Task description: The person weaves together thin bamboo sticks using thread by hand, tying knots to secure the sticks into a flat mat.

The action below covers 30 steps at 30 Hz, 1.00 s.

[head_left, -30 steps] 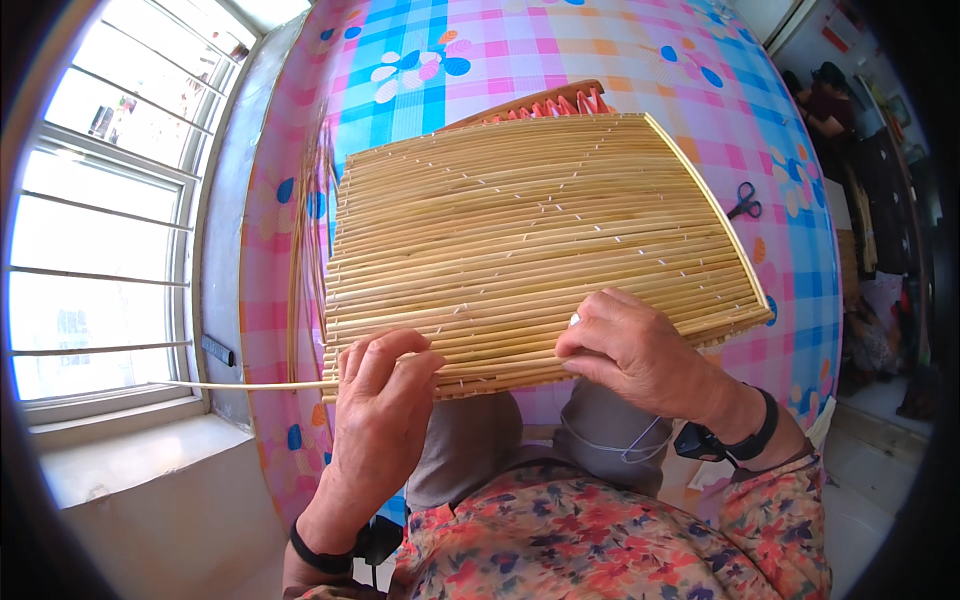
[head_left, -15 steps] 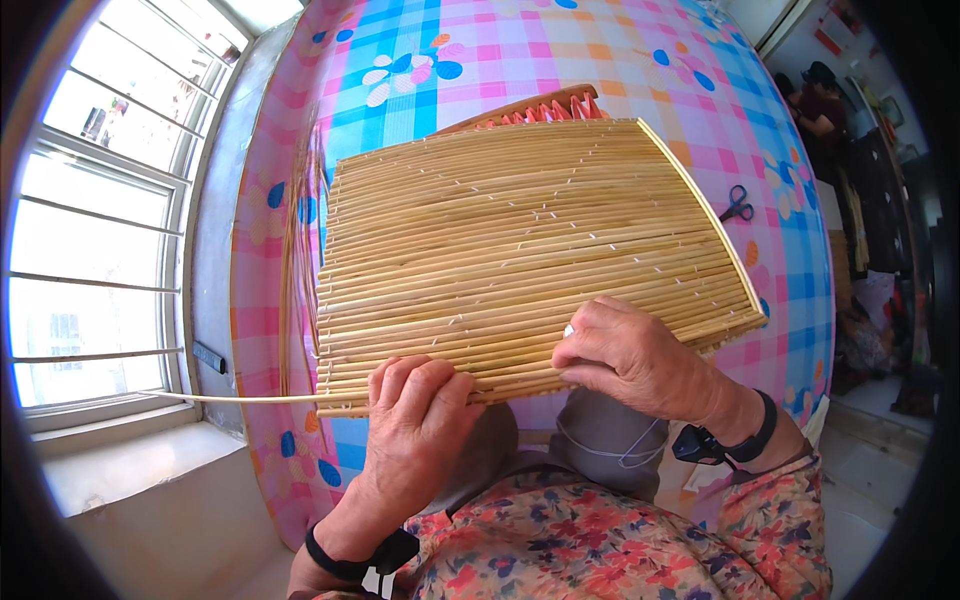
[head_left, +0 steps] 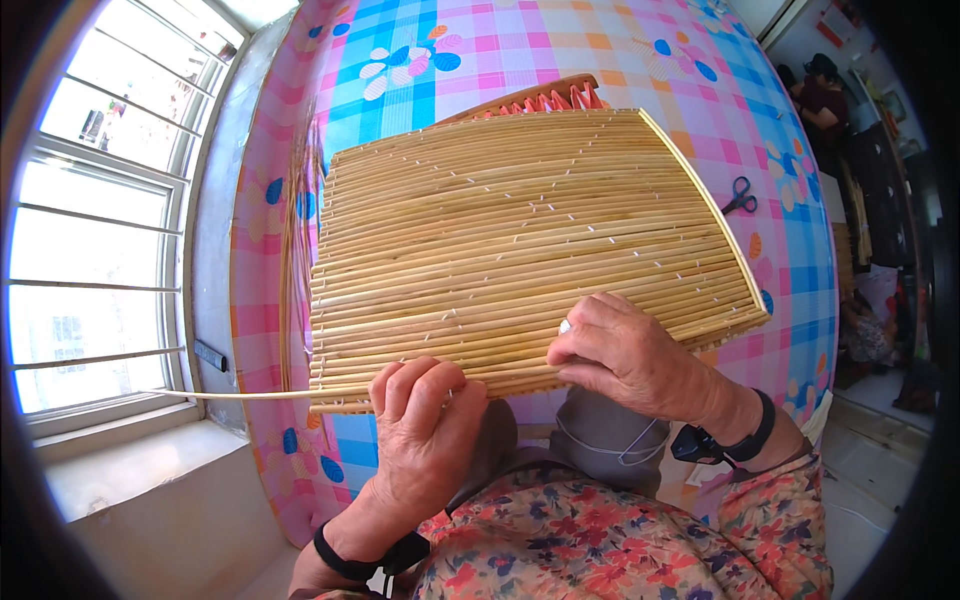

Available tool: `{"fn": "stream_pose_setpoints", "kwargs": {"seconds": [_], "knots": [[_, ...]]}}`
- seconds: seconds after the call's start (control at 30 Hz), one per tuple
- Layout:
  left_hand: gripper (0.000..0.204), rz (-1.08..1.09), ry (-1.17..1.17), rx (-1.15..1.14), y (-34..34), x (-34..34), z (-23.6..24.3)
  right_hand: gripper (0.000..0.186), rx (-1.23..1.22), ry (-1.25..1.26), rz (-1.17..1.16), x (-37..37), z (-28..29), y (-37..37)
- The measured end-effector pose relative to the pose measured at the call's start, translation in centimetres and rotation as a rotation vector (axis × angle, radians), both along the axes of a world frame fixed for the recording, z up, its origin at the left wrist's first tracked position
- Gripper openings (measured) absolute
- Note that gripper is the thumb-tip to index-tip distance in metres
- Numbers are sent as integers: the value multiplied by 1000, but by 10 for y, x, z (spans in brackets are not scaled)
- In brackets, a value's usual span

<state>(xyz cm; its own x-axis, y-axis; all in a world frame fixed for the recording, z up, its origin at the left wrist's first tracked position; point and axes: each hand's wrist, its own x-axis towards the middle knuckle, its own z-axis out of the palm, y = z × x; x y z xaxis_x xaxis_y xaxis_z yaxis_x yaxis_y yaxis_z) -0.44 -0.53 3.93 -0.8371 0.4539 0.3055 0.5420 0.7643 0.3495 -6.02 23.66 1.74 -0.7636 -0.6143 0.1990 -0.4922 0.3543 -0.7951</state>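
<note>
Well, the stick mat (head_left: 520, 250) lies over the checked cloth (head_left: 560, 45), its near edge reaching above the person's knees, and that overhang looks like the weak point. The left hand (head_left: 425, 410) has its fingers bent over the near edge, gripping it; the right hand (head_left: 625, 355) pinches at the same edge farther right, thumb and fingers drawn together, though whether it also nips a thread I cannot tell. If either grip slackened, the outer sticks could roll or spread and the row go crooked. The long stick (head_left: 250, 396) juts well past the mat's left side toward the window (head_left: 90, 240), so a bump against the frame might twist it out of line or snap it. The pale thread (head_left: 630, 455) looping over the right knee could snag or knot if the leg shifted. The scissors (head_left: 740, 196), just beside the mat's right border, might catch it if it slid that way. As for writing, no brand, label or lettering can be read on the mat, sticks or scissors; things in the background are too small to tell.
</note>
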Motion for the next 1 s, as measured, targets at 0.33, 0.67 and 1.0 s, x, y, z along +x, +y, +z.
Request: {"fn": "stream_pose_setpoints", "kwargs": {"seconds": [0.33, 0.67, 1.0], "knots": [[28, 46, -24, -85, 10, 0, 3, 13, -26, 11, -1, 2, -6, 1], [20, 75, -160, -17, 14, -7, 8, 13, -36, 43, 3, 2, -6, 1], [26, 5, -168, -57, 17, -12, 13, 15, -12, 79, 3, 3, -7, 1]]}}
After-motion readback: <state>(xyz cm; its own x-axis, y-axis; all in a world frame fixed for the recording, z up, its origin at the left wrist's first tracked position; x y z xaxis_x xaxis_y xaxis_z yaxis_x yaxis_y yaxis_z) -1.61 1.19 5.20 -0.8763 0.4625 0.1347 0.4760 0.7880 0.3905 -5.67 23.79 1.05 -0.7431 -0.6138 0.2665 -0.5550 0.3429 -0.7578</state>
